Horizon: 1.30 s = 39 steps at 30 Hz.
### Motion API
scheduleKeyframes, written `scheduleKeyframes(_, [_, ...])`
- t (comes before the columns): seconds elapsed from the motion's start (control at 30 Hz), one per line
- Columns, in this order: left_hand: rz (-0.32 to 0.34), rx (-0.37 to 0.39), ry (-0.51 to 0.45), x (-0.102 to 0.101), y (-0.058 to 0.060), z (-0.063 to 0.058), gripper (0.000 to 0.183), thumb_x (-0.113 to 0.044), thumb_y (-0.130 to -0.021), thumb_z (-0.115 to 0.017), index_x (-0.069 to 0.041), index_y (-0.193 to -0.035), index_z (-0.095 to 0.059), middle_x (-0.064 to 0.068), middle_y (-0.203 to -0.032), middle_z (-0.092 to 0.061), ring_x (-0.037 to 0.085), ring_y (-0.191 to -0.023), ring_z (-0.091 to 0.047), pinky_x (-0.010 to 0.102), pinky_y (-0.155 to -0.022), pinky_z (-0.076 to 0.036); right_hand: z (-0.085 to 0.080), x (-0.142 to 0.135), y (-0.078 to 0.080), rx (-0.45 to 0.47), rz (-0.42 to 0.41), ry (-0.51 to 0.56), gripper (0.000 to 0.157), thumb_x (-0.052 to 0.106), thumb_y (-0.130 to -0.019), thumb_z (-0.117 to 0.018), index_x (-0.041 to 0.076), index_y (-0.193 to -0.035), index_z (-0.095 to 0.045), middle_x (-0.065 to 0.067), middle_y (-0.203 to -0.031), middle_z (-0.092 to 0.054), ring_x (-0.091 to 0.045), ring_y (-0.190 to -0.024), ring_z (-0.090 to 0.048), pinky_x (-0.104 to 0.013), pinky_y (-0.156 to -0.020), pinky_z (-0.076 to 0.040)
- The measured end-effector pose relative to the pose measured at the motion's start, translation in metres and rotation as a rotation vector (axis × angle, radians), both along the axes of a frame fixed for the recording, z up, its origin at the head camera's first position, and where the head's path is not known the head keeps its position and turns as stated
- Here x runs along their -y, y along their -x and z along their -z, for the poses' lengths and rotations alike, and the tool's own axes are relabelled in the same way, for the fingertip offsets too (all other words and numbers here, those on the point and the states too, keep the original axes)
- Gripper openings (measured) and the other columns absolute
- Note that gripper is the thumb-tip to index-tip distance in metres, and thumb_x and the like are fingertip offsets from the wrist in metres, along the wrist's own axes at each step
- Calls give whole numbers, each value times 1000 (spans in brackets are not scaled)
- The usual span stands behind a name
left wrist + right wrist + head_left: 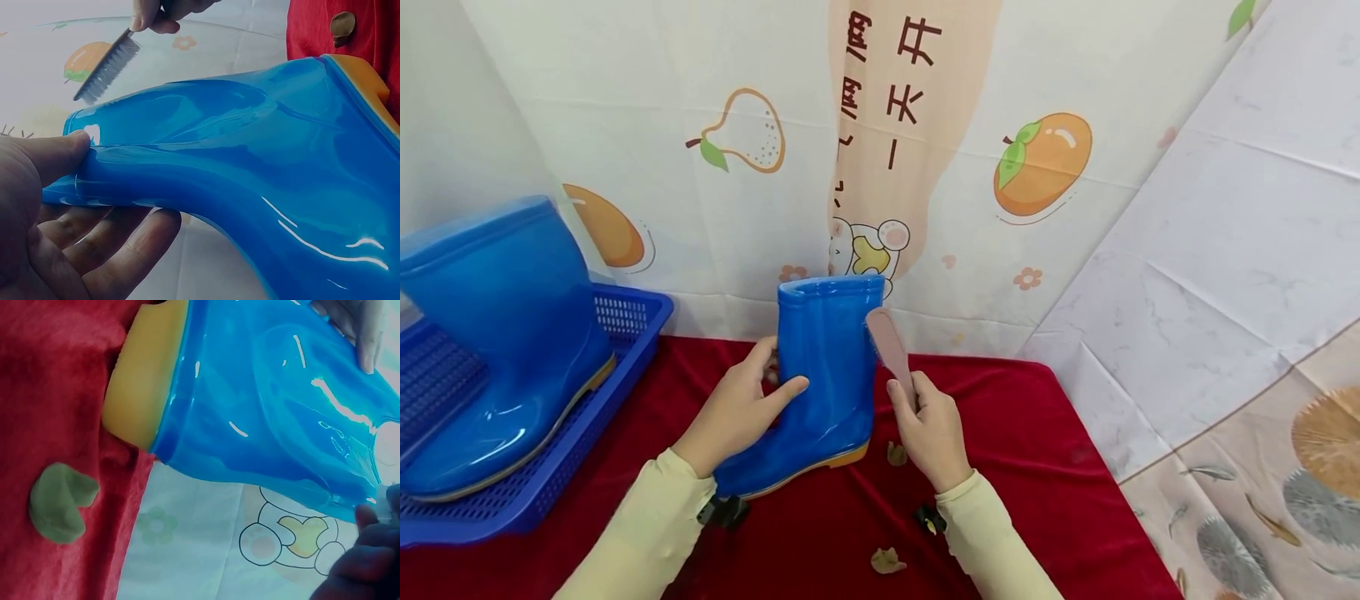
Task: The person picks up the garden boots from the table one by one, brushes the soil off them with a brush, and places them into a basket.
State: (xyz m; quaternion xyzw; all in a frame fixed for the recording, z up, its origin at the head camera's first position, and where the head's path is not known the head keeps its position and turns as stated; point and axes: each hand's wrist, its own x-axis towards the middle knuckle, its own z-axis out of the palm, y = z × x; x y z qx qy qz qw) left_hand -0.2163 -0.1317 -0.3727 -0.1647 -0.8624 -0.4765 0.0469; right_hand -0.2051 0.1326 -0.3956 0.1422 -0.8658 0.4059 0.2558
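A glossy blue rain boot (831, 367) with a yellow sole is held upright over the red cloth, its toe pointing left. My left hand (737, 412) grips the shaft, thumb on the near side and fingers round the front edge, as the left wrist view also shows. My right hand (934, 429) holds a pink-backed brush (889, 342) by its handle. In the left wrist view, the pale bristles (115, 65) face the back of the shaft near the top; whether they touch it I cannot tell. The right wrist view shows the boot's heel (144, 375) closely.
At left, a blue perforated basket (658, 312) holds a second blue boot (512, 358). Two small brownish lumps (888, 561) lie on the red cloth (1022, 467). A fruit-printed white curtain (700, 225) hangs behind the table.
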Motion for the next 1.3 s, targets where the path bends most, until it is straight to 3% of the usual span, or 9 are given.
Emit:
scheduleKeyframes(0.17, [4,-6,6,-3,0,-2,68,-51,-89,-58,-19,-143,-31,7,-121,-59,29,-99,-62,57,-80,-52,2,-1,0,-96,-60,-42,22,38,-96,-54,17,-102,-59,8,-58,-50,-4,-43,-41,-19,-37,-36])
scheduleKeyframes(0.27, [1,-17,15,-5,-2,-1,66,-50,-90,-58,-20,-142,-33,5,-118,-59,27,-97,-62,56,-79,-53,4,-1,-1,-189,-94,-87,27,31,-94,-59,15,-116,-62,7,-70,-58,-3,-52,-47,-17,-44,-41])
scheduleKeyframes(0.37, [0,-36,26,-6,-3,-2,63,-50,-90,-57,-20,-141,-33,5,-117,-60,26,-96,-62,55,-79,-53,3,-2,0,-241,-72,-138,31,30,-93,-62,17,-121,-65,7,-75,-58,-4,-58,-48,-17,-48,-41])
scheduleKeyframes(0.57, [-14,-53,14,-7,-2,-3,63,-49,-91,-56,-18,-141,-33,6,-119,-60,28,-98,-63,58,-80,-51,1,-4,0,-155,47,-279,33,37,-90,-64,25,-120,-67,12,-62,-44,-3,-53,-40,-18,-43,-35])
scheduleKeyframes(0.7, [-34,-37,2,-6,-1,-3,64,-48,-92,-55,-15,-141,-33,9,-118,-60,28,-95,-62,57,-80,-52,-3,-7,-1,-111,97,-347,27,36,-87,-67,24,-111,-72,14,-60,-45,-2,-52,-40,-18,-43,-36])
scheduleKeyframes(0.9, [-40,-42,13,-4,-1,-2,64,-50,-90,-57,-15,-139,-35,8,-112,-61,24,-91,-61,52,-77,-55,-9,-7,-2,-139,58,-221,21,38,-90,-62,22,-99,-73,14,-59,-46,-2,-51,-40,-19,-45,-37])
scheduleKeyframes(1.1, [16,-39,14,-4,-3,-1,66,-53,-86,-61,-21,-138,-37,2,-105,-61,20,-85,-63,46,-73,-57,-10,-10,-1,-243,96,-51,19,32,-95,-56,19,-82,-59,8,-55,-37,-7,-45,-32,-22,-41,-29])
scheduleKeyframes(1.3, [43,-14,-6,-4,-6,1,65,-51,-86,-64,-23,-139,-40,0,-117,-62,22,-93,-66,50,-77,-55,-8,-11,0,-241,98,-52,23,33,-97,-52,20,-78,-54,8,-56,-37,-7,-47,-34,-22,-42,-29])
